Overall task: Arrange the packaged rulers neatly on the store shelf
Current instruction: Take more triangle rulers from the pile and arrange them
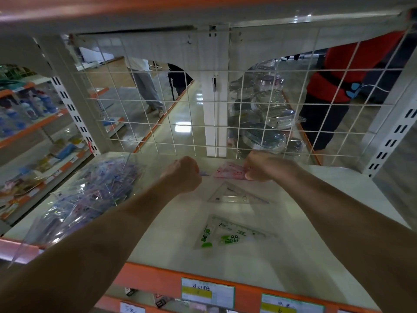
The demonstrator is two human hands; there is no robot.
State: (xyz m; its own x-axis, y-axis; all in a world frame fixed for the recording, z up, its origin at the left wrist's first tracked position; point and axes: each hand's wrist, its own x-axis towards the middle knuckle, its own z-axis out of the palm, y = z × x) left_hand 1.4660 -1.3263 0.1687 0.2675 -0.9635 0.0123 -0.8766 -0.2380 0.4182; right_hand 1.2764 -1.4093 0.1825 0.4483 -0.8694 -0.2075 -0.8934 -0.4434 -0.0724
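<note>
- The wire grid [180, 123] closes the back of the shelf [316, 222]; the upper shelf [203, 16] hangs low overhead.
- A heap of ruler packets [90, 195] fills the left side.
- A clear triangle ruler [234, 195] and a green-printed triangle ruler [228, 233] lie flat mid-shelf, apart.
- The right side looks open up to the post [388, 132], though blurred.

pink ruler pack [229, 171], green-printed ruler pack [228, 236]

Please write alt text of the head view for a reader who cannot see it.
A right hand pinches a pink packaged ruler at the back of a white store shelf; the left hand is curled at its other end. Nearer lie a clear triangular ruler and a green-printed one, and a heap of packaged rulers at left.
</note>
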